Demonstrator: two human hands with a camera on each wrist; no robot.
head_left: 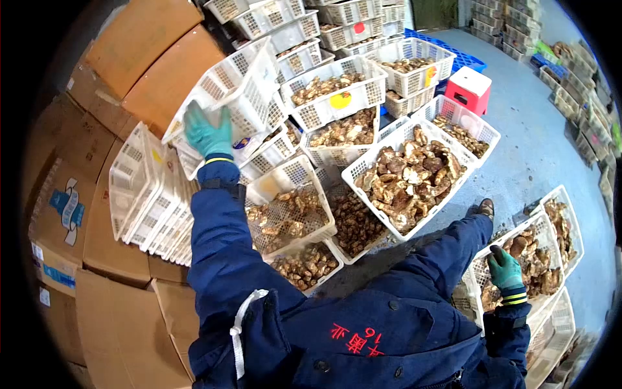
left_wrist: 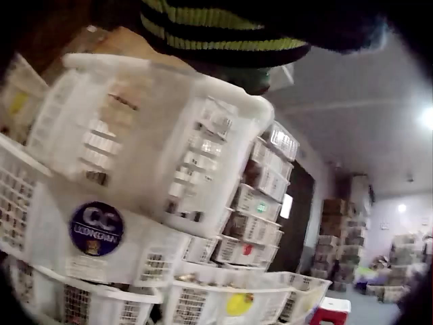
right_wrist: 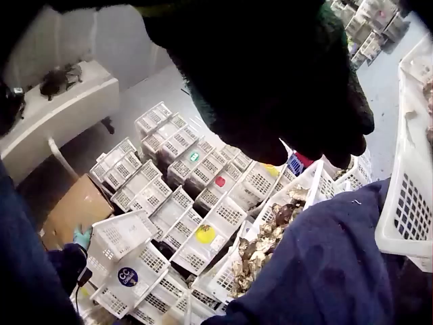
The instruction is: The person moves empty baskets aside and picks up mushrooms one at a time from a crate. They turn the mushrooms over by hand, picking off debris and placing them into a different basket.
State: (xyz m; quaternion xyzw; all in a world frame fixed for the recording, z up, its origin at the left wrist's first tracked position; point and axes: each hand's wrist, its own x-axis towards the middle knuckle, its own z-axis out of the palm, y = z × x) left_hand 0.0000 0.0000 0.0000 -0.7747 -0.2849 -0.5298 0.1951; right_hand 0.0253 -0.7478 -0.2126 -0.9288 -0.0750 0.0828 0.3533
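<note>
In the head view my left hand (head_left: pixel 208 131), in a teal glove, grips the near edge of a white plastic crate (head_left: pixel 249 74). The crate is tilted and stands above other crates; no contents show in it. The left wrist view shows this crate (left_wrist: pixel 162 135) close up, with the hand mostly hidden behind its top rim. My right hand (head_left: pixel 505 269), also gloved, hangs with loosely bent fingers over the edge of a crate of brown mushrooms (head_left: pixel 534 256). It looks dark in the right wrist view and holds nothing visible there.
A large heaped crate of mushrooms (head_left: pixel 411 175) lies ahead, with several smaller-filled crates around it. Nested white crates (head_left: pixel 146 188) lean beside cardboard boxes (head_left: pixel 123 318) at left. A red stool (head_left: pixel 468 91) with a white top stands on the blue floor (head_left: pixel 518 129).
</note>
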